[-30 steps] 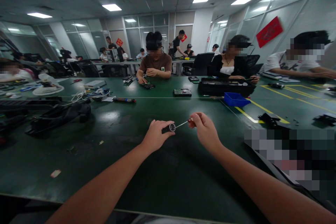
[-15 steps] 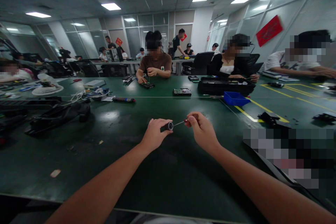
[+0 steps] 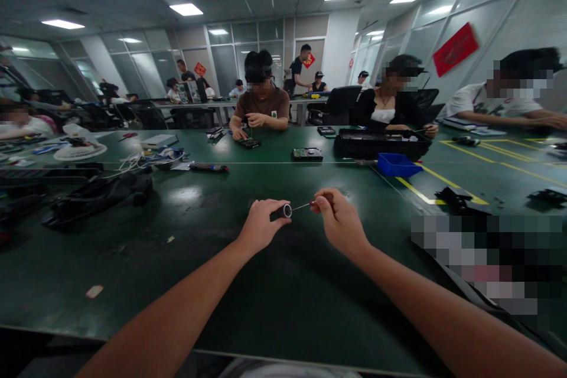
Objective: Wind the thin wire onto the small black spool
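Observation:
My left hand (image 3: 263, 225) is closed around a dark cylinder (image 3: 286, 211) with a pale ring at its round end, which faces me and to the right. In my right hand (image 3: 339, 218) is a screwdriver (image 3: 302, 206), gripped by its reddish-brown handle. Its thin metal shaft points left to the cylinder's end; whether the tip touches it or goes inside is too small to tell. Both hands are held just above the green table (image 3: 266, 319), and my fingers hide much of the cylinder and the handle.
Beyond my hands lie a circuit-board drive (image 3: 307, 154), a blue bin (image 3: 397, 165) and a long black casing (image 3: 381, 144). Black plastic parts (image 3: 101, 196) and a white fan part (image 3: 80, 150) lie at left. A co-worker (image 3: 261, 103) sits opposite; others sit to the right.
My hands and the screwdriver stay in nearly the same place, with only a very slight shift. Far back, a standing person's arm has moved.

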`<act>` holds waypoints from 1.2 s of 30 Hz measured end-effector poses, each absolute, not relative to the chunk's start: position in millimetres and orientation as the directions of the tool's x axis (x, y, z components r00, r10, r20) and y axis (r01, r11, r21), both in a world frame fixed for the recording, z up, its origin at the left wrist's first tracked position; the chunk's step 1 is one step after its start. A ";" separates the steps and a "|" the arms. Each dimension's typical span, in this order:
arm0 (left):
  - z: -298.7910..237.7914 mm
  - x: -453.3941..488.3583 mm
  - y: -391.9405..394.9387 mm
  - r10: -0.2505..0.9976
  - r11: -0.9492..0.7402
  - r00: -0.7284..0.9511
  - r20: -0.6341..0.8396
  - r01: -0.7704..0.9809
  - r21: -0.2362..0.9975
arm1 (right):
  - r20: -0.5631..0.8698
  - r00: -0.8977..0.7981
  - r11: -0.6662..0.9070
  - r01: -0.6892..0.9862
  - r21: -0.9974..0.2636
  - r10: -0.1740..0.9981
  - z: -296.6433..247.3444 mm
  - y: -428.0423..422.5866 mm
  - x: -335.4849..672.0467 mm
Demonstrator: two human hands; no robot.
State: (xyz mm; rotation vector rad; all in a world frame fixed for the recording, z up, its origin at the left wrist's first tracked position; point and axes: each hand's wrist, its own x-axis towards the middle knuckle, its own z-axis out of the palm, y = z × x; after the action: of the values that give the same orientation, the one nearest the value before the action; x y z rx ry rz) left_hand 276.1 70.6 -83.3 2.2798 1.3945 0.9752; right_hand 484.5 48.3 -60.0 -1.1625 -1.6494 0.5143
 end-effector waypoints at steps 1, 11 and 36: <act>-83.2 276.1 70.7 0.870 -0.484 0.298 0.393 0.670 0.564 | 0.493 -0.037 0.454 0.458 -0.765 0.869 -60.1 48.1 484.6; -85.2 277.7 71.6 0.875 -0.476 0.295 0.384 0.667 0.573 | 0.502 -0.091 0.476 0.499 -0.724 0.860 -60.4 47.2 485.7; -86.0 275.5 73.1 0.874 -0.477 0.295 0.385 0.669 0.570 | 0.476 -0.090 0.460 0.466 -0.756 0.875 -59.1 48.7 484.5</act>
State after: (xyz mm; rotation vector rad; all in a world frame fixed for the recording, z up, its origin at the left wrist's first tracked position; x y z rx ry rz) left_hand 275.5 73.1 -86.0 2.2679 1.4014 0.9692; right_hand 484.5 48.7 -59.1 -1.1569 -1.7245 0.5193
